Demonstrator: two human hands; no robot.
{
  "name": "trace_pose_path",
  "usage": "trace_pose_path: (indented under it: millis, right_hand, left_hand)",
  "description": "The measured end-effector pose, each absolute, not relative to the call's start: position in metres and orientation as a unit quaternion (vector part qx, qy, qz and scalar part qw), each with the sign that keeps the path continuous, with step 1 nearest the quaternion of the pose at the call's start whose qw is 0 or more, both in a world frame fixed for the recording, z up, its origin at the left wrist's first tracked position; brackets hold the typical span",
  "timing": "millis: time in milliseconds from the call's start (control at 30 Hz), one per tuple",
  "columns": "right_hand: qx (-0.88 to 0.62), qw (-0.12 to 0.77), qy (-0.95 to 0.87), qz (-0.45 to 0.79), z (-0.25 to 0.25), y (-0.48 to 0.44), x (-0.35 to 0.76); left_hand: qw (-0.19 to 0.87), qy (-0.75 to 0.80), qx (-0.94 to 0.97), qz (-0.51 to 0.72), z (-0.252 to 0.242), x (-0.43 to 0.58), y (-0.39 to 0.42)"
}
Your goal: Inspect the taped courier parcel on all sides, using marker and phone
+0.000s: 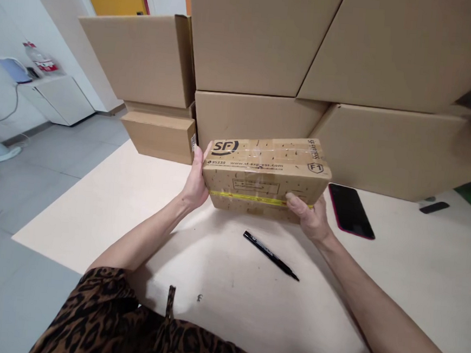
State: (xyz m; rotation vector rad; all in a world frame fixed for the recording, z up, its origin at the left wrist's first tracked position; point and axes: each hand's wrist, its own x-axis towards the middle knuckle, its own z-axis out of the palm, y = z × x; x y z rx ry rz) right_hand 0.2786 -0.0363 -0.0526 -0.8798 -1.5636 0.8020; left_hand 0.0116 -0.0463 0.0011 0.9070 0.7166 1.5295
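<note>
A leopard-print garment fills the near edge, above the pale worktop. A black pen lies slantwise on the worktop, just short of the hands and touching neither. The left grip is wrapped round the left end of a taped SF box, thumb up along its edge. The right grip clasps the box's lower right corner, thumb across the yellow tape on the near face. The box is level between them at the middle of the worktop; whether its base touches the worktop I cannot tell. Just right of it a dark phone lies flat. Behind stand big stacked cartons, and far left a white cabinet.
</note>
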Motion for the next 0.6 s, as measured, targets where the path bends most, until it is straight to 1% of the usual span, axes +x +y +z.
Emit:
trace_pose_path:
  millis: [67, 133, 200, 267, 400, 467, 533, 600]
  right_hand:
    - [-0.388, 0.583, -0.566, 0.434, -0.052, -0.039, 0.27]
    - [-0.392, 0.59, -0.482, 0.516, -0.049, -0.041, 0.262]
    - [-0.381, 0.575, -0.427, 0.585, -0.045, -0.044, 0.255]
    - [-0.369, 0.556, -0.398, 0.63, -0.04, -0.045, 0.253]
    - [-0.373, 0.562, -0.363, 0.643, -0.033, -0.044, 0.254]
    - [-0.379, 0.569, -0.351, 0.639, -0.031, -0.043, 0.255]
    - [-0.386, 0.569, -0.339, 0.642, -0.029, -0.043, 0.255]
    - [-0.392, 0.564, -0.33, 0.648, -0.028, -0.044, 0.254]
  left_hand:
    - [0.498, 0.316, 0.458, 0.665, -0.006, 0.011, -0.048]
    - [0.409, 0.324, 0.55, 0.651, -0.013, 0.009, -0.049]
    - [0.337, 0.32, 0.634, 0.619, -0.016, 0.005, -0.05]
    - [0.302, 0.312, 0.685, 0.585, -0.016, 0.002, -0.051]
    - [0.283, 0.31, 0.722, 0.55, -0.011, 0.001, -0.056]
    - [0.294, 0.327, 0.713, 0.546, -0.008, 0.003, -0.059]
    - [0.337, 0.341, 0.683, 0.551, -0.008, 0.006, -0.059]
    - [0.406, 0.347, 0.632, 0.562, -0.011, 0.01, -0.057]
